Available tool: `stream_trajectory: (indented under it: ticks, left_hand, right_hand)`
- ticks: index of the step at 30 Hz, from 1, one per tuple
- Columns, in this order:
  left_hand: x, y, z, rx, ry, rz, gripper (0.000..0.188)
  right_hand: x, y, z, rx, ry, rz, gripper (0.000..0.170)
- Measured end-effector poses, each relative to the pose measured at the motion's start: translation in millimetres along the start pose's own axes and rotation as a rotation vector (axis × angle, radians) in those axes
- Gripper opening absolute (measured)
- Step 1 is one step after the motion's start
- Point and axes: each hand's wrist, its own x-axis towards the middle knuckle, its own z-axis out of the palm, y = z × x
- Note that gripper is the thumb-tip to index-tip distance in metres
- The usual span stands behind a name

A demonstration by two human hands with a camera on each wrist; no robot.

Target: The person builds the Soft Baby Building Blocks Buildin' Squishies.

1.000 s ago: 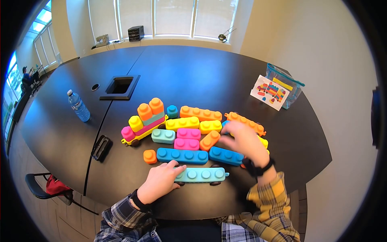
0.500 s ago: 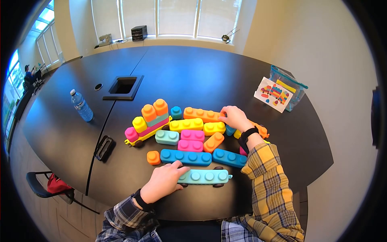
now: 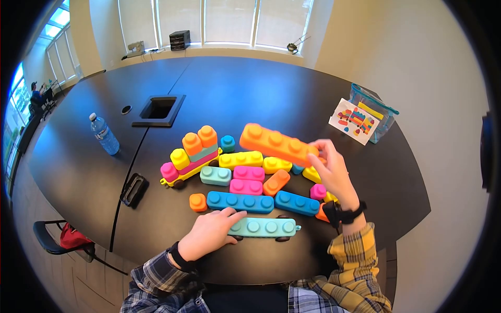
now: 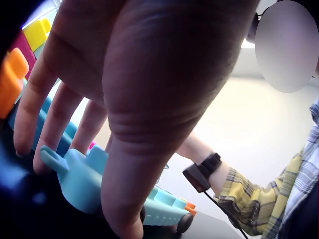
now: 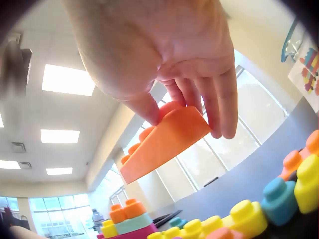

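In the head view my right hand pinches one end of a long orange toy block with studs. The block is tilted and raised above the other blocks, thumb on one side and fingers on the other. My left hand grips the left end of a light blue wheeled block on the table near my body. In the left wrist view the thumb lies on the near side of that wheeled block and the fingers reach behind it.
Between my hands lie a long blue block, pink blocks and yellow blocks. A built-up train car stands at the left. Farther out are a water bottle, a black holder and a picture card against a clear bag.
My right hand went from the right-hand blocks to the long orange block at the back, took hold of it and lifted it. The left hand stays on the light blue wheeled block.
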Motion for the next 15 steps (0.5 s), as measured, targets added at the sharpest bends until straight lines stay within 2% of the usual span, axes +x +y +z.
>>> stream_trajectory:
  ticks: [3,5,6,10,13,15]
  left_hand:
    - [-3,2,-22,-0.093,0.039,-0.031,0.075]
    - [-7,-3,-30,-0.067,0.197,-0.006,0.076]
    - [-9,-2,-33,-0.158,0.248,-0.043,0.075]
    - [-11,12,-42,-0.415,0.4,-0.056,0.07]
    - [-13,6,-28,-0.462,0.307,-0.043,0.064]
    - [-15,8,-26,-0.399,0.252,-0.068,0.059]
  right_hand:
    - [-44,-18,-2,0.057,-0.039,0.105,0.026]
    - [-70,-16,-1,0.09,-0.111,0.107,0.028]
    - [-80,-10,6,0.2,-0.131,0.078,0.029]
    - [-108,-18,16,0.024,-0.231,0.069,0.033]
    - [-126,-16,23,-0.097,-0.219,0.005,0.034]
    - [-133,-15,27,-0.058,-0.231,0.043,0.034]
